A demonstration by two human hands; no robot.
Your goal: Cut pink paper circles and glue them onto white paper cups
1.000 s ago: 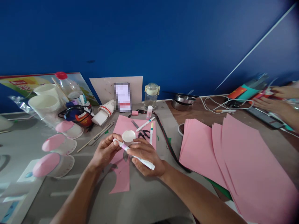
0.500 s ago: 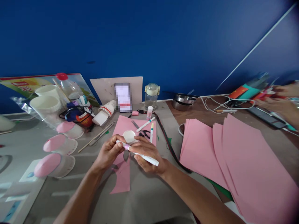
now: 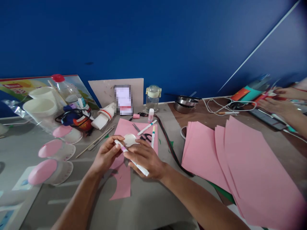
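Observation:
Both my hands hold one white marker with a pink band [image 3: 134,163] over a cut sheet of pink paper [image 3: 124,182] on the grey table. My left hand [image 3: 106,155] pinches the marker's cap end between thumb and fingers. My right hand [image 3: 145,158] is wrapped round its barrel. Just behind my fingers a small white paper cup [image 3: 129,139] stands on the pink paper. Scissors [image 3: 146,137] and two more markers [image 3: 153,135] lie behind the cup.
Pink-topped paper cups [image 3: 48,169] line the left side, with stacked white cups [image 3: 40,107], a bottle [image 3: 66,91] and a jar [image 3: 153,97] behind. Fanned pink sheets [image 3: 227,159] cover the right. Another person's hands [image 3: 275,103] work at the far right. A black strap [image 3: 172,147] crosses the middle.
My hands and the marker have shifted slightly left and up in the picture as the view moved. The marker's tail end tilted down toward my right palm.

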